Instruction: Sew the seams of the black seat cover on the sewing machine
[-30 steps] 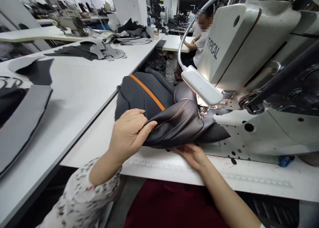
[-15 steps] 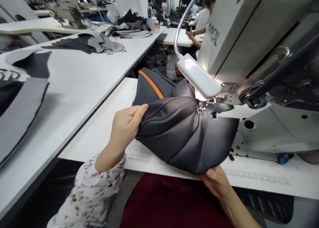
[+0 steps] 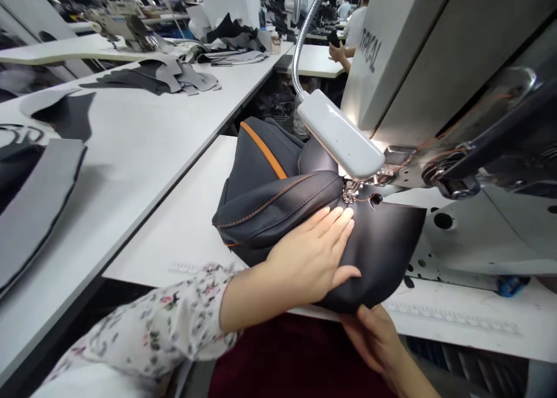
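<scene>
A black leather-like cover point(image 3: 261, 203) with orange stitching and an orange strip lies bunched on the white sewing table, partly under the presser foot point(image 3: 349, 190) of the sewing machine. My left hand point(image 3: 311, 256) rests flat on the cover just in front of the foot, fingers stretched and thumb apart. At the near edge of the cover, my right hand point(image 3: 374, 334) pinches the material between thumb and fingers. An orange thread runs down to the needle area, which a white lamp point(image 3: 342, 134) lights and partly covers.
The machine body point(image 3: 400, 55) fills the upper right. On the long white table point(image 3: 126, 131) at left are grey and black cut pieces point(image 3: 174, 76). Rulers point(image 3: 452, 317) mark the near table edge. Behind the machine, a person's hand point(image 3: 337, 53) holds something dark.
My left hand has let go of the cover's left side and moved right, onto the material by the foot. My right hand still grips the near edge.
</scene>
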Demonstrator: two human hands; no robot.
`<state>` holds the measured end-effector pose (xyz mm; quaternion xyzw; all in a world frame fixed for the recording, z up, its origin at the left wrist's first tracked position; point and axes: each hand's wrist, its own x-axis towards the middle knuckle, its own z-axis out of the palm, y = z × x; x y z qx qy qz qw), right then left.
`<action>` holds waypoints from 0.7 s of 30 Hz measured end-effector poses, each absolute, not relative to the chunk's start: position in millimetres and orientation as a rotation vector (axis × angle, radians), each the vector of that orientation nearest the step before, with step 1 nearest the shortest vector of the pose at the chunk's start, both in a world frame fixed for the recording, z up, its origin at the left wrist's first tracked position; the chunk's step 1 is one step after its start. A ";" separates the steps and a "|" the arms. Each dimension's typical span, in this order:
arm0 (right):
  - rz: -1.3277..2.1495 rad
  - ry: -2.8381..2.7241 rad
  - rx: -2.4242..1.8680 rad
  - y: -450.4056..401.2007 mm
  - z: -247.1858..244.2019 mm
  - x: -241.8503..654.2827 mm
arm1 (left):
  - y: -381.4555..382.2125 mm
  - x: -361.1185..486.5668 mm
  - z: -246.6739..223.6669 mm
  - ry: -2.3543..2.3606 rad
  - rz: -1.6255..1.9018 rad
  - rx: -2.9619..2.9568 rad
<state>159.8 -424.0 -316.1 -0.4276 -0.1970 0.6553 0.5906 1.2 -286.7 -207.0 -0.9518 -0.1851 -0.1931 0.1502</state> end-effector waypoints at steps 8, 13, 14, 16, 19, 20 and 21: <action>1.600 -0.526 -0.852 -425.7 -312.5 171.6 | -273.4 -8.1 -201.9 -0.501 -0.419 -2.779; 1.601 -0.515 -0.828 -417.0 -310.5 168.9 | -269.4 -9.7 -196.6 -0.443 -0.335 -2.793; 1.595 -0.509 -0.840 -417.1 -311.8 169.3 | -268.5 -9.3 -196.0 -0.433 -0.333 -2.792; 1.579 -0.495 -0.877 -418.0 -315.0 171.3 | -267.5 -8.9 -195.3 -0.416 -0.337 -2.791; 1.562 -0.468 -0.947 -416.6 -318.2 176.6 | -269.0 -10.1 -195.7 -0.403 -0.348 -2.790; 1.559 -0.457 -0.971 -415.0 -318.6 178.5 | -270.1 -10.9 -196.1 -0.403 -0.353 -2.790; 1.557 -0.444 -0.997 -413.0 -318.7 180.4 | -271.3 -11.8 -196.5 -0.405 -0.359 -2.789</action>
